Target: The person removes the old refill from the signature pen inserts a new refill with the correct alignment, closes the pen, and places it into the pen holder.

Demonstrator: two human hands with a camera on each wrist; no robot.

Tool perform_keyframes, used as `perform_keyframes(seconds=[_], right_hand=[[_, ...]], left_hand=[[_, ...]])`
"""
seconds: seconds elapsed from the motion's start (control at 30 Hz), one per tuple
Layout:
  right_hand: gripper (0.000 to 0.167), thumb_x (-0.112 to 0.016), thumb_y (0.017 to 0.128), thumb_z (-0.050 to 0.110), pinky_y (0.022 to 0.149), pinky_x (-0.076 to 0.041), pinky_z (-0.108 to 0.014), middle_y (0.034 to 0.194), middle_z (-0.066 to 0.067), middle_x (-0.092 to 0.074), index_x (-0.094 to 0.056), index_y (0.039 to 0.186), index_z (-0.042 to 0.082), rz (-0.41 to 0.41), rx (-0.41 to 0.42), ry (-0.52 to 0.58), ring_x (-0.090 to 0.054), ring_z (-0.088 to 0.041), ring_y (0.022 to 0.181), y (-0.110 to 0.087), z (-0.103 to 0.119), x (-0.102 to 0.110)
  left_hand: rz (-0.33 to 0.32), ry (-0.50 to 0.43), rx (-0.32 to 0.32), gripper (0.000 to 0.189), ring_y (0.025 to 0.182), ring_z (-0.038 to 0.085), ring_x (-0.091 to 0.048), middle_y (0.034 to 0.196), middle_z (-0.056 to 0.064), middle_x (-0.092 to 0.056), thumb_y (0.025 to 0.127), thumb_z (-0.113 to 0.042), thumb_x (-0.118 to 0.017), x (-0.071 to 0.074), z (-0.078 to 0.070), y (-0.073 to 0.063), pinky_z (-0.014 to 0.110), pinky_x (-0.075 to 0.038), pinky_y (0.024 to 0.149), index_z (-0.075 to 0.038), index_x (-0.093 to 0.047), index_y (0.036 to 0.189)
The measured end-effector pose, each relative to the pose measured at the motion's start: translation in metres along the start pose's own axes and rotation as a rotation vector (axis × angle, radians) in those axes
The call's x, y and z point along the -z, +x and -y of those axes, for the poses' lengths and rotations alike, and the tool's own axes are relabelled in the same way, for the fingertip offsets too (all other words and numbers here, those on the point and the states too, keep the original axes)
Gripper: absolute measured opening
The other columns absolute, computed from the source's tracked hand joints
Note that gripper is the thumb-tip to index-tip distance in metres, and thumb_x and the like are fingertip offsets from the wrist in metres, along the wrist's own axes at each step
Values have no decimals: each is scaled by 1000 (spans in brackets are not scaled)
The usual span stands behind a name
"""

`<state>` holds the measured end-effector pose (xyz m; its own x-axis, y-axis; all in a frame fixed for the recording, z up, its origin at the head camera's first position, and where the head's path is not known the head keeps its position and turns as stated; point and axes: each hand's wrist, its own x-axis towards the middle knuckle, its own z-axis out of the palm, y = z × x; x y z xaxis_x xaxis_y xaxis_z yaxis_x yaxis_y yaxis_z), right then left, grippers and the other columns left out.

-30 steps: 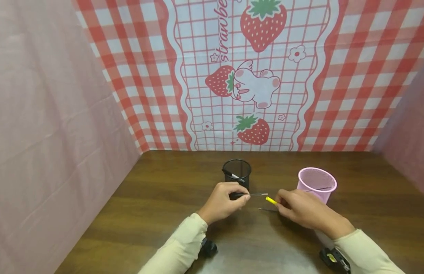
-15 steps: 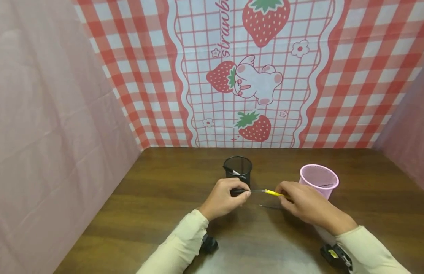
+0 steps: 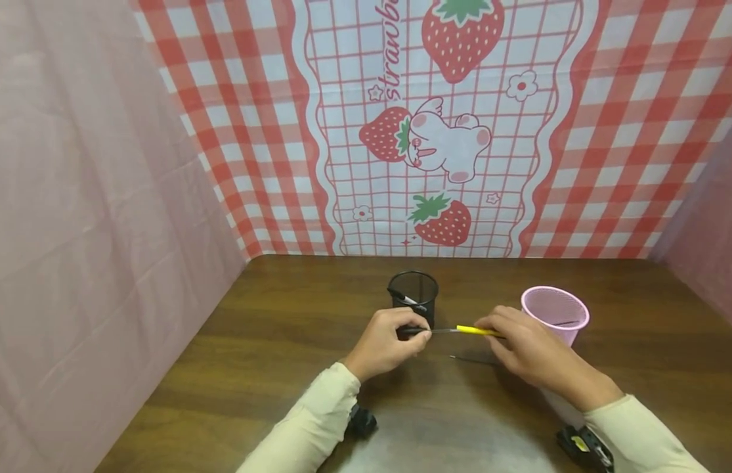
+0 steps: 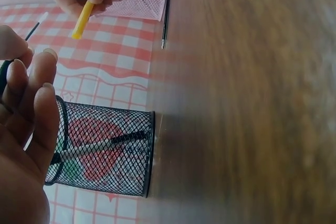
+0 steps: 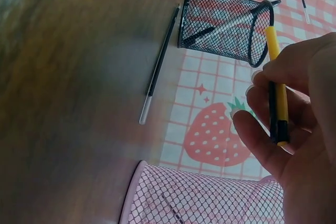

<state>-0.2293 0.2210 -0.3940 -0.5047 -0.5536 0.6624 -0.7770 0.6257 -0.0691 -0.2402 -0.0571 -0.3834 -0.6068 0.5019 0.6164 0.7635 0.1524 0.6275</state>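
My left hand (image 3: 389, 341) pinches a black pen part, from which a thin refill (image 3: 444, 330) with a clear end points right. Between the thumb and fingers of my right hand (image 3: 528, 341) is a yellow pen barrel (image 3: 473, 330); the right wrist view shows a black clip along it. In the head view the refill's clear end lines up with the barrel's near end. Both wrist views show a gap between them. Below, on the table, lies a loose refill (image 5: 161, 61), partly hidden by the right hand in the head view.
A black mesh pen cup (image 3: 414, 315) holding a pen stands behind the left hand. Behind the right hand is a pink mesh pen cup (image 3: 555, 295) with a thin dark stick inside. A checked strawberry cloth (image 3: 448, 131) hangs behind the wooden table (image 3: 253, 341).
My right hand has raised the yellow barrel and turned it from slanting to nearly level, in line with the refill. The left hand has stayed almost still, keeping its grip.
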Motion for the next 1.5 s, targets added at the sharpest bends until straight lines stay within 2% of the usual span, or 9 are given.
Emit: perform_keyframes(seconds=[0.17, 0.3, 0.4, 0.5, 0.9, 0.93, 1.1, 1.23, 1.5], right_hand=[[30, -77, 72, -2, 72, -42, -17, 88, 10, -60, -66, 96, 11, 10, -33, 22, -57, -7, 77, -3, 1, 1], [32, -78, 72, -3, 70, -42, -16, 86, 11, -60, -64, 95, 13, 25, -61, 40, -57, -7, 75, -4, 2, 1], [32, -78, 72, -2, 68, -45, -20, 86, 11, -61, -63, 95, 14, 29, -64, 31, -57, -7, 75, -4, 3, 2], [31, -79, 72, -1, 66, -49, -26, 86, 12, -61, -63, 94, 14, 26, -61, 16, -57, -6, 75, -2, 5, 3], [29, -79, 72, 3, 64, -50, -30, 86, 13, -61, -64, 93, 15, 32, -60, -16, -56, -3, 75, 3, 10, 7], [29, -79, 72, 3, 64, -50, -30, 85, 13, -61, -64, 93, 15, 30, -56, -18, -56, -3, 75, 3, 10, 7], [30, -79, 72, 2, 63, -50, -30, 85, 12, -61, -64, 94, 15, 9, -18, -16, -56, -5, 74, 6, 11, 8], [28, -78, 72, 4, 63, -50, -30, 84, 12, -60, -65, 94, 15, 9, 2, -23, -56, -5, 73, 7, 11, 6], [29, -78, 71, 4, 63, -49, -27, 86, 11, -60, -67, 95, 15, -22, 52, -8, -57, -5, 74, 8, 14, 3]], left_hand=[[-1, 9, -7, 7, 63, -1, -59, 77, 6, -64, 85, 5, -68, 1, -5, -1, 20, -53, 64, 0, -71, 89], [7, 6, 6, 8, 63, -1, -59, 78, 5, -65, 85, 4, -69, -5, 13, -4, 20, -53, 62, -2, -72, 89], [10, 7, 17, 8, 62, -2, -59, 79, 2, -65, 86, 1, -70, -8, 26, -4, 19, -52, 61, -5, -72, 90], [14, 17, 17, 6, 63, -1, -60, 80, -1, -65, 88, -4, -71, -8, 31, -3, 19, -52, 62, -8, -73, 90], [30, 7, 24, 5, 62, -1, -61, 80, -2, -65, 89, -5, -70, -9, 30, 0, 20, -53, 61, -9, -73, 90], [28, 3, 26, 5, 62, -1, -60, 80, -1, -65, 88, -3, -70, -7, 24, 0, 20, -53, 62, -8, -73, 90], [43, 22, 32, 4, 65, 1, -61, 82, -2, -66, 90, -6, -71, -7, 24, 0, 20, -53, 65, -7, -73, 92], [52, 50, 26, 4, 70, 1, -61, 84, -5, -66, 90, -11, -71, -8, 29, 0, 20, -53, 69, -12, -74, 94], [54, 74, 7, 4, 77, 2, -60, 83, -7, -66, 91, -13, -73, -9, 30, 0, 20, -52, 74, -11, -75, 94]])
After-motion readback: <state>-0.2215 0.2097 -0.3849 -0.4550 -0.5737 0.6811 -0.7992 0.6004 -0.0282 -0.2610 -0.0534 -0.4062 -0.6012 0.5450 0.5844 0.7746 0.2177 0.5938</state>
